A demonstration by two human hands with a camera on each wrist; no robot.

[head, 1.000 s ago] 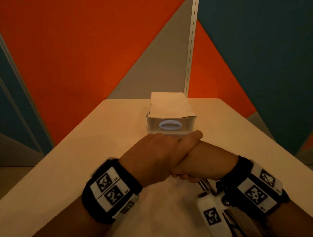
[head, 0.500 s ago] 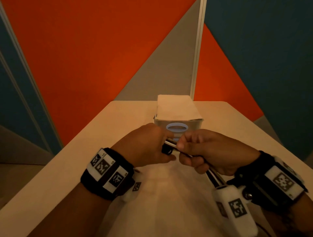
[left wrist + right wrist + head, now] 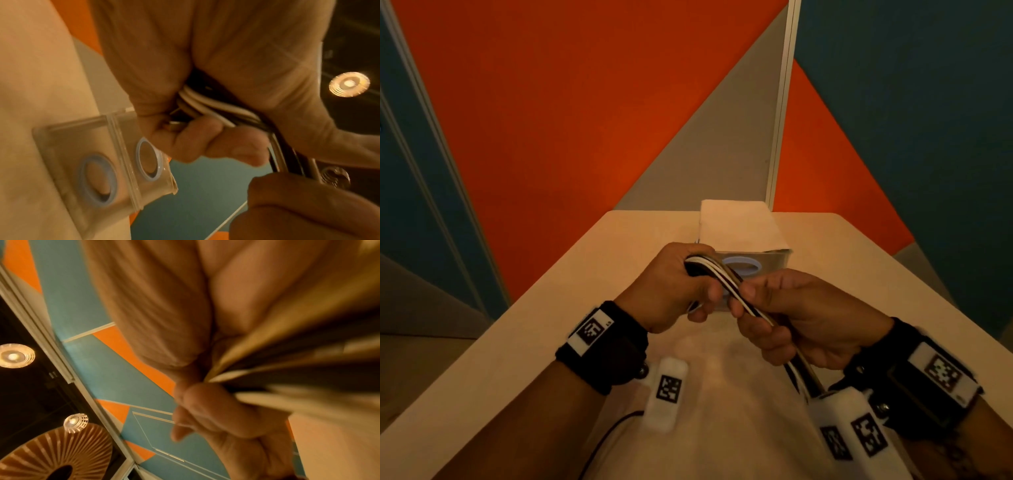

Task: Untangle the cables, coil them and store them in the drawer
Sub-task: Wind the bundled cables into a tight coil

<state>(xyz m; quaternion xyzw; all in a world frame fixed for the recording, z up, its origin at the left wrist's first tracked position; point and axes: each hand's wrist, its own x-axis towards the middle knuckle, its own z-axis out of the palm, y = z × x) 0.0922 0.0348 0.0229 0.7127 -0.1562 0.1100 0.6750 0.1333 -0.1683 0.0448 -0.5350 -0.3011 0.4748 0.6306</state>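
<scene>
A bundle of black and white cables (image 3: 726,279) runs between both hands above the table. My left hand (image 3: 681,284) grips the looped end of the cables (image 3: 201,100), its fingers curled round them. My right hand (image 3: 791,315) pinches the same cables lower down, and they trail past the right wrist. In the right wrist view the cables (image 3: 287,369) are a blur beside curled fingers. The clear plastic drawer unit (image 3: 763,260), with blue ring handles (image 3: 98,178), stands just behind the hands; both drawer fronts look closed.
White paper (image 3: 739,224) lies on top of the drawer unit. The beige table (image 3: 534,342) ends at orange, teal and grey wall panels. A thin black wire (image 3: 602,438) lies on the table near the left forearm.
The hands, crossed and pressed together a second ago, have drawn apart and risen. The cable bundle now shows stretched between them, in front of the drawer.
</scene>
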